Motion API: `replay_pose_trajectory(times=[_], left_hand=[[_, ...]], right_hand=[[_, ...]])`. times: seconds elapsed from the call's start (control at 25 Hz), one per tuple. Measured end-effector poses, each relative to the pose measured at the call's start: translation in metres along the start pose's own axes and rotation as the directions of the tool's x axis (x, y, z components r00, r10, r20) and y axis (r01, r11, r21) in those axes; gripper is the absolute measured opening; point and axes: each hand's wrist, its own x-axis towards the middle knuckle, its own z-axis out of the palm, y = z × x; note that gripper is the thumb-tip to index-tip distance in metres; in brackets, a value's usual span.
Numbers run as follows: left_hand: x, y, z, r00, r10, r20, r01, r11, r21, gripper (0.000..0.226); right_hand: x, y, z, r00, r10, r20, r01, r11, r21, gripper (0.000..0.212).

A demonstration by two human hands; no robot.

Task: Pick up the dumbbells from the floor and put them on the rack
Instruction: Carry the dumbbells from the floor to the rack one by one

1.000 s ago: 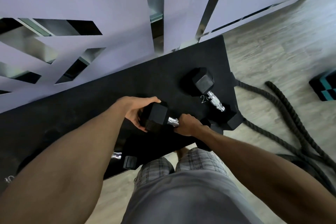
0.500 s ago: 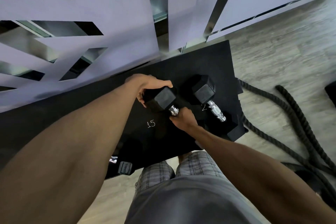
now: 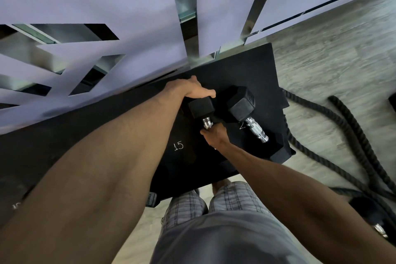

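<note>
A black hex dumbbell (image 3: 201,107) with a chrome handle sits over the black rack shelf (image 3: 252,66), above a white "15" mark (image 3: 178,146). My left hand (image 3: 188,90) wraps over its far head. My right hand (image 3: 214,135) grips the handle; the near head is hidden beneath my wrist. A second, larger dumbbell (image 3: 241,103) lies on the shelf just to the right, its chrome handle (image 3: 256,129) pointing toward me. Whether the held dumbbell touches the shelf I cannot tell.
A thick black battle rope (image 3: 347,126) lies on the wooden floor to the right. Another dumbbell (image 3: 372,216) rests on the floor at lower right. A lower shelf edge (image 3: 151,199) pokes out below. A white patterned wall panel (image 3: 120,17) stands behind the rack.
Both hands carried the dumbbell farther back on the shelf, past the "15" mark and close beside the larger dumbbell. The view moved closer to the rack.
</note>
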Motion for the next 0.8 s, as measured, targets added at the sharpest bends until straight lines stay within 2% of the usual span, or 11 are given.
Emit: replay_pose_trajectory(times=[0.16, 0.32, 0.4, 0.48, 0.6, 0.72, 0.8], left_hand=[[0.000, -0.013, 0.014, 0.997, 0.026, -0.070, -0.033, 0.994, -0.105, 0.101], [-0.011, -0.023, 0.030, 0.980, 0.054, -0.190, -0.101, 0.963, -0.249, 0.097], [-0.020, -0.028, 0.043, 0.963, 0.064, -0.263, -0.136, 0.955, -0.266, 0.092], [-0.032, -0.034, 0.056, 0.917, 0.082, -0.390, -0.192, 0.948, -0.253, 0.082], [-0.053, -0.050, 0.082, 0.853, 0.060, -0.519, -0.197, 0.957, -0.213, 0.066], [-0.072, -0.073, 0.120, 0.840, 0.149, -0.522, -0.189, 0.982, -0.024, 0.053], [-0.084, -0.085, 0.150, 0.858, 0.276, -0.433, -0.232, 0.961, 0.151, 0.047]], right_hand=[[0.000, 0.003, 0.001, 0.999, -0.005, 0.037, 0.008, 0.996, -0.091, 0.040], [0.000, 0.001, -0.002, 0.992, 0.030, 0.121, -0.025, 0.999, -0.047, 0.040], [-0.007, 0.002, -0.007, 0.993, 0.001, 0.115, 0.018, 0.986, -0.166, 0.041], [-0.023, 0.006, -0.012, 0.997, -0.066, 0.046, 0.078, 0.939, -0.335, 0.046], [-0.056, 0.020, -0.009, 0.974, -0.195, -0.115, 0.131, 0.899, -0.419, 0.047], [-0.102, 0.043, 0.006, 0.919, -0.269, -0.289, 0.129, 0.897, -0.423, 0.037], [-0.136, 0.065, 0.026, 0.884, -0.259, -0.388, 0.101, 0.918, -0.383, 0.035]])
